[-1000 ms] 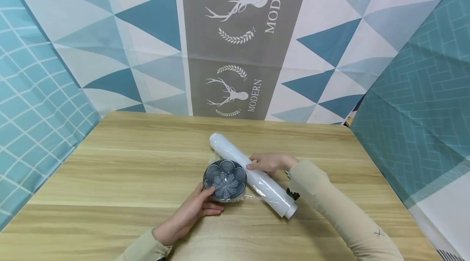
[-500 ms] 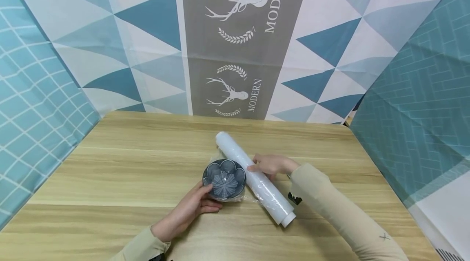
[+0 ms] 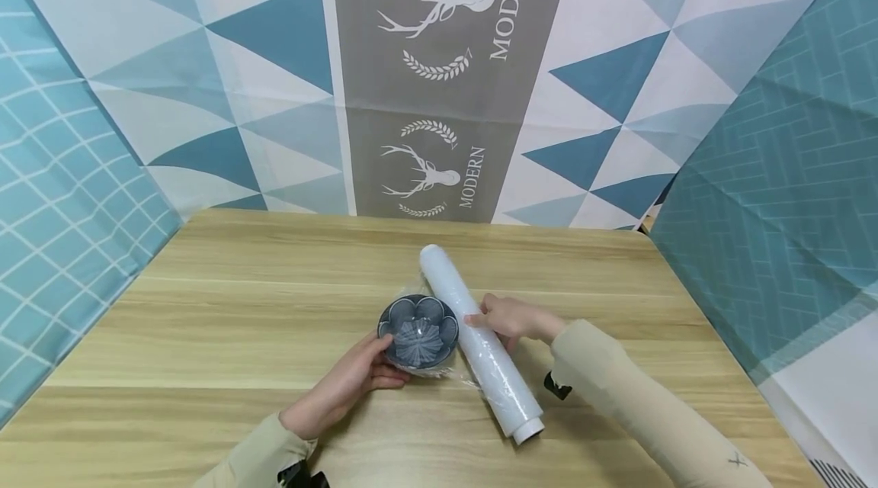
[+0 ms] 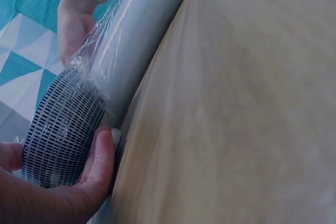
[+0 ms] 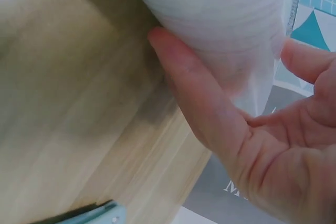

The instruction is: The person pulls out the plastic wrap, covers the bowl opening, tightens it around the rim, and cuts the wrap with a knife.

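The left hand (image 3: 357,375) holds the near left edge of a dark grey-blue bowl (image 3: 418,332), thumb over the rim and fingers against its outer wall. The right hand (image 3: 511,318) grips a white roll of film (image 3: 480,343) around the middle, thumb on one side and fingers on the other. The bowl sits just left of the roll, its opening with a petal pattern facing up; whether its base touches the table cannot be told. In the left wrist view its outer wall shows rows of small dashes, and crinkled clear film (image 4: 97,45) spans from the roll to the bowl. The roll slants from far left to near right, its core jutting out at the near end. Beige sleeves (image 3: 631,389) cover both arms, with a black device (image 3: 557,386) by the right wrist. All this is over a wood-grain table (image 3: 240,320); beyond its far edge hangs a patterned cloth (image 3: 274,91) with blue triangles and a grey deer panel.
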Demonstrator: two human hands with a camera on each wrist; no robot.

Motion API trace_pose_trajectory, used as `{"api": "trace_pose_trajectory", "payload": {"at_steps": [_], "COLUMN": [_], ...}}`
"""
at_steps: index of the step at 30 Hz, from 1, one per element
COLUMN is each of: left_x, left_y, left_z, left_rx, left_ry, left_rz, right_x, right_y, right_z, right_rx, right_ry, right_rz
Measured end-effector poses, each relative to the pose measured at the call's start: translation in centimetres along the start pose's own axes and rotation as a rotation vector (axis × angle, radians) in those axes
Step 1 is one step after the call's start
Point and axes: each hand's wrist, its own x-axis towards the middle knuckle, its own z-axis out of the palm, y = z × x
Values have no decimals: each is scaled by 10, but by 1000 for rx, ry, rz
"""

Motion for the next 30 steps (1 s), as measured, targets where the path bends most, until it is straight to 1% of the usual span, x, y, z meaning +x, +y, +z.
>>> {"api": "trace_pose_trajectory", "payload": {"at_steps": [6, 12, 24, 30], "left_x": [5, 10, 17, 19], "left_y": [4, 8, 11, 12], "left_z": [-5, -10, -14, -16], "left_rx": [6, 23, 62, 74], "left_ry": [-1, -31, -43, -49], "left_rz": [-7, -12, -13, -28], "right_x": [-9, -15, -21, -25], "right_y": [2, 5, 10, 13], "right_z": [7, 13, 22, 25], "right_rx": [97, 203, 271, 331], "right_ry": [39, 55, 68, 44], "right_rz": [26, 32, 11, -43]}}
